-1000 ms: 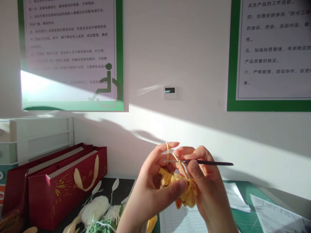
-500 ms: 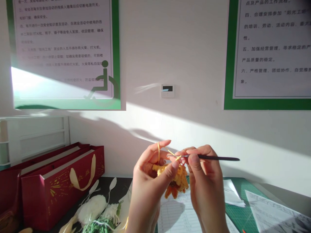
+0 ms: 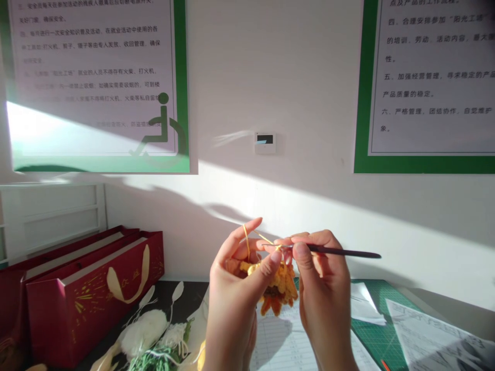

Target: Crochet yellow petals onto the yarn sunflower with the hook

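My left hand [image 3: 235, 278] pinches a yellow and orange crocheted piece [image 3: 284, 286] between thumb and fingers, its orange pointed tips hanging below. A strand of yellow yarn [image 3: 246, 242] loops over the raised left index finger and runs to the work. In my right hand [image 3: 323, 278] is a crochet hook [image 3: 344, 252] with a dark handle, held nearly level, thumb on its grip. The hook's thin metal end lies at the top edge of the piece, by the left thumb tip. Fingers partly hide the stitches there.
Two red gift bags [image 3: 96, 293] stand at left. Before them lie white yarn [image 3: 145, 332] and green yarn [image 3: 158, 358]. Printed sheets [image 3: 282, 340] rest over a green cutting mat [image 3: 375, 293]. A wall with posters [image 3: 348, 165] and a small control panel [image 3: 265, 143] rises behind.
The view has shifted slightly. My left index finger and the hook tip sit a little further left, and the hook remains at the work's top edge. Both hands keep their holds.
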`<state>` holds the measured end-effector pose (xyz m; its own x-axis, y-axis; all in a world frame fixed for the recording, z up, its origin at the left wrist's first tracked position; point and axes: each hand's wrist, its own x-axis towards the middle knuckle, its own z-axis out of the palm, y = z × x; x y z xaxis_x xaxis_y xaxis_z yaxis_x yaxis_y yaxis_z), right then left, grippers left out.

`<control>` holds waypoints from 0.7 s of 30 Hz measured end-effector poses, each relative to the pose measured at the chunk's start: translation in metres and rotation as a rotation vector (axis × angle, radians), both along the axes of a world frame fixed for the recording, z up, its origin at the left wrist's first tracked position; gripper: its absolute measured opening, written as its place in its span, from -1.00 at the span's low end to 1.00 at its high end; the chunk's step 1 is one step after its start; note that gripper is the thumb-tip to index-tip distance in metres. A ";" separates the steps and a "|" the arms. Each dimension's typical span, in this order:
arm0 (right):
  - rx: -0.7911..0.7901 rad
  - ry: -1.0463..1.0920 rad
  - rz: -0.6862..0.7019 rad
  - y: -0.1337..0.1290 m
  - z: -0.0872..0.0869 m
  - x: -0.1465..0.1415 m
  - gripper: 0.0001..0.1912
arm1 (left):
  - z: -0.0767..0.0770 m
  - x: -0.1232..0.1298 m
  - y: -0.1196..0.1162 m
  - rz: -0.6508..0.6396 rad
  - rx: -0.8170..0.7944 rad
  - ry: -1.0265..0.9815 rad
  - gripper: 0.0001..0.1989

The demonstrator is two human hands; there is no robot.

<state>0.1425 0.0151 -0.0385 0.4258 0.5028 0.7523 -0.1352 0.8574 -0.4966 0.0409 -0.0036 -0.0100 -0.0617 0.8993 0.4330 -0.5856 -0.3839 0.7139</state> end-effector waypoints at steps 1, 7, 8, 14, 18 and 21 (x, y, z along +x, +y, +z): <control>-0.001 -0.005 -0.015 0.000 0.001 0.000 -0.90 | 0.000 0.000 0.000 -0.001 0.002 -0.001 -0.39; 0.001 -0.022 -0.049 0.000 0.002 0.002 -0.89 | -0.003 0.001 0.002 0.003 0.015 -0.012 -0.44; -0.001 -0.024 -0.047 0.000 0.002 0.002 -0.89 | -0.003 0.001 0.002 0.000 0.015 -0.015 -0.44; 0.023 -0.059 -0.078 -0.001 0.003 -0.001 -0.90 | -0.001 0.001 0.000 -0.027 0.019 -0.014 -0.40; 0.233 -0.218 -0.288 0.000 -0.001 0.006 -0.77 | -0.002 -0.001 -0.003 -0.005 0.033 0.007 -0.34; 0.434 -0.410 -0.464 0.003 -0.006 0.014 -0.44 | -0.002 -0.006 -0.003 -0.120 0.003 0.018 -0.29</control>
<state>0.1560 0.0180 -0.0444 0.1646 -0.0372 0.9857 0.4101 0.9114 -0.0341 0.0347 -0.0061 -0.0117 0.0542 0.8983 0.4360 -0.6143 -0.3142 0.7238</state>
